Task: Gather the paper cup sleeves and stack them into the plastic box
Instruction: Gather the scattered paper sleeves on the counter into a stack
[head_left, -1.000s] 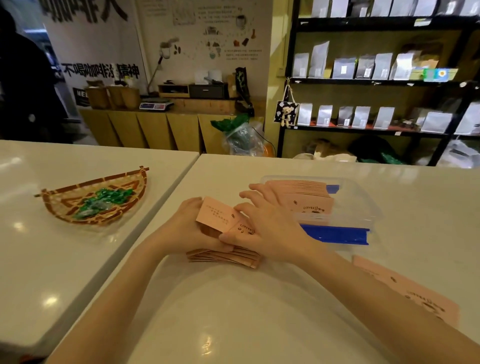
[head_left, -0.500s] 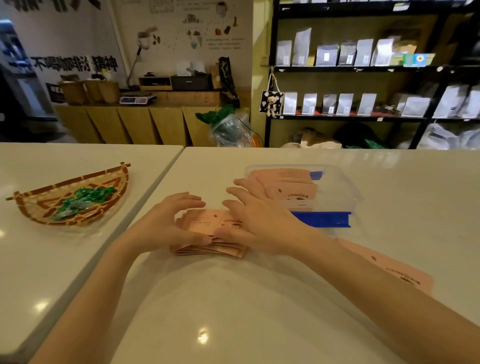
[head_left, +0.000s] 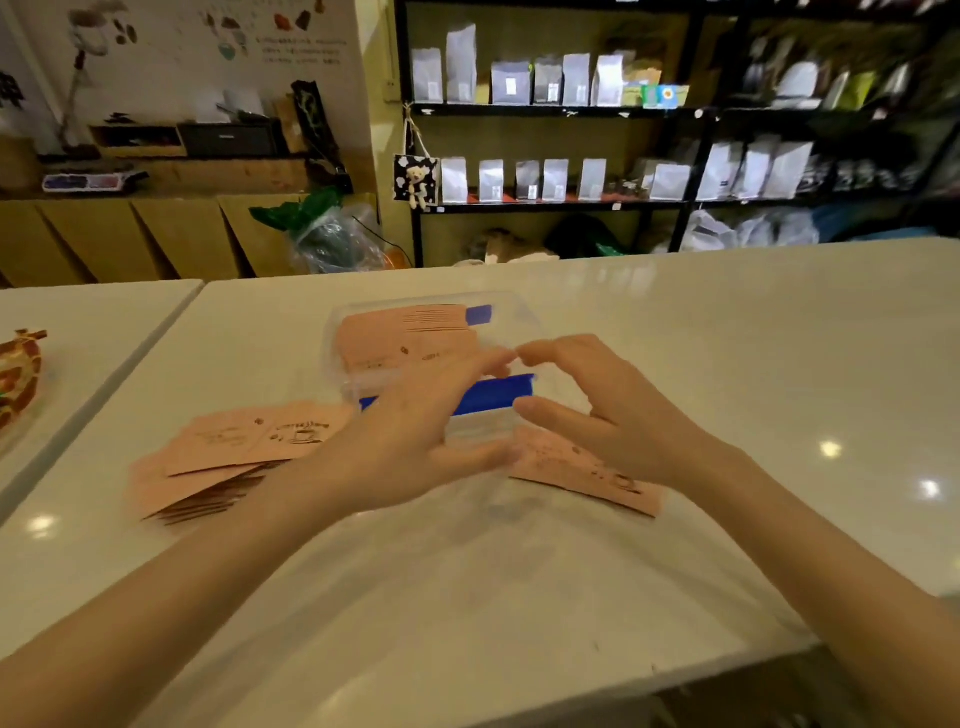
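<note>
A clear plastic box (head_left: 524, 325) with blue clips sits on the white counter and holds a stack of pink paper cup sleeves (head_left: 405, 332). A fanned pile of pink sleeves (head_left: 228, 462) lies to the left, with nothing touching it. A single pink sleeve (head_left: 582, 470) lies flat in front of the box, partly under my hands. My left hand (head_left: 415, 441) hovers in front of the box with fingers spread and holds nothing. My right hand (head_left: 608, 415) hovers just above the single sleeve, fingers curved and apart, empty.
A woven basket (head_left: 21, 374) sits at the left edge on the neighbouring white table. A gap (head_left: 104, 384) runs between the two tables. Dark shelves with pouches (head_left: 571, 176) stand behind the counter. The counter's near edge (head_left: 675, 680) is at lower right.
Both hands left the sleeve pile and moved right to the front of the box and the single sleeve. The view swung right, so the pile now lies free at left.
</note>
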